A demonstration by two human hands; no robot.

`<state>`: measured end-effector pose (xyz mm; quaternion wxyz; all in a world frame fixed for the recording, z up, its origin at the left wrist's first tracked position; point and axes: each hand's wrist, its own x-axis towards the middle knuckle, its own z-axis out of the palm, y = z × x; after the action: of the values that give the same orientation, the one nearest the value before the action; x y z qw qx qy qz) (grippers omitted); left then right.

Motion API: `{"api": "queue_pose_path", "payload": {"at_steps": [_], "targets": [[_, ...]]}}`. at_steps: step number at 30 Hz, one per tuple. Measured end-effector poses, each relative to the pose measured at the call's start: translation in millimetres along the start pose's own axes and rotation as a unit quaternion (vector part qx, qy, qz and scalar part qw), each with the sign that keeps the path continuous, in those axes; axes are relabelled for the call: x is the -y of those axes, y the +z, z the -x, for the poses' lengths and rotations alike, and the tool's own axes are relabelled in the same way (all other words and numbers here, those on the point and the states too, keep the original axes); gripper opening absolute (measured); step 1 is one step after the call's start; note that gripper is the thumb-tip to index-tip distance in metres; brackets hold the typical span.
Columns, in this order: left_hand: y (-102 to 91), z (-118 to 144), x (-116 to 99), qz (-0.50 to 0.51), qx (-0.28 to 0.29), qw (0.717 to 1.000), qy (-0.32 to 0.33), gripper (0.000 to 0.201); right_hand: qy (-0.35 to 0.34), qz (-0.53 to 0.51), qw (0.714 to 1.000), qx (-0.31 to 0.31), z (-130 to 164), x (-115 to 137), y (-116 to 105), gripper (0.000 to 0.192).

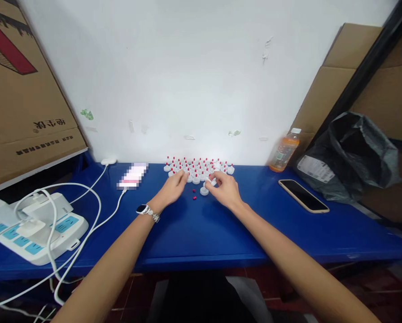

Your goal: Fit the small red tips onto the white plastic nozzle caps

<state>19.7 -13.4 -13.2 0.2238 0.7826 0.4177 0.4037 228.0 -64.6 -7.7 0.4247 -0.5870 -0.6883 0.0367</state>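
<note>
Several small white caps with red tips point(196, 179) stand in a close group near the wall. My right hand point(225, 189) is closed, with a white cap point(212, 182) pinched between thumb and fingers. Just below those fingers another white cap point(204, 191) sits on the table, with no red tip showing. At the group's left front edge is my left hand point(174, 187), thumb and fingers pressed together; what they hold, if anything, is too small to make out. Two loose red tips, one red tip point(194, 191) and a nearer red tip point(194, 198), lie between my hands.
On the blue table point(201, 242), a white power strip point(39, 251) with looping cables stands at left, near a blurred-out phone-like object point(133, 176). To the right are a phone point(303, 196), an orange drink bottle point(284, 151) and a dark plastic bag point(349, 157). Cardboard boxes flank both sides.
</note>
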Motion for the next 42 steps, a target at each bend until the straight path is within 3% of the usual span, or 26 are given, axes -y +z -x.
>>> {"api": "queue_pose_path", "payload": {"at_steps": [3,6,12,14,24,30,36,38,42], "targets": [[7.7,4.6,2.2,-0.065,0.102,0.991,0.064,0.025,-0.003,-0.045,0.999,0.02,-1.3,-3.3,3.3,0.017],[8.6,6.7,4.7,-0.091,0.129,0.984,0.085,0.025,-0.017,-0.071,0.997,0.026,-1.2,-4.8,7.8,0.018],[-10.1,9.2,1.8,-0.056,0.216,0.975,0.011,0.049,-0.024,-0.104,0.994,0.033,0.2,-8.8,9.4,0.019],[-10.7,9.4,1.3,-0.028,0.232,0.972,-0.01,0.046,-0.028,-0.114,0.992,0.038,0.6,-9.5,9.8,0.019],[18.7,-2.3,13.6,-0.037,0.13,0.99,0.044,0.007,-0.059,-0.105,0.983,0.138,7.5,-2.2,7.4,0.024],[-0.5,-1.8,11.3,0.007,0.107,0.994,0.024,0.013,-0.069,-0.062,0.977,0.192,11.0,2.4,14.2,0.016],[-22.4,-3.2,17.0,-0.118,-0.017,0.992,0.03,0.011,-0.065,-0.035,0.982,0.174,7.8,3.6,13.4,0.024],[-20.0,-3.6,17.7,-0.164,-0.024,0.986,0.027,0.018,-0.062,-0.034,0.985,0.157,6.1,3.7,11.4,0.023],[-12.6,-6.4,17.6,-0.209,0.015,0.978,0.013,0.018,-0.048,-0.034,0.989,0.134,0.5,4.5,11.3,0.019]]}}
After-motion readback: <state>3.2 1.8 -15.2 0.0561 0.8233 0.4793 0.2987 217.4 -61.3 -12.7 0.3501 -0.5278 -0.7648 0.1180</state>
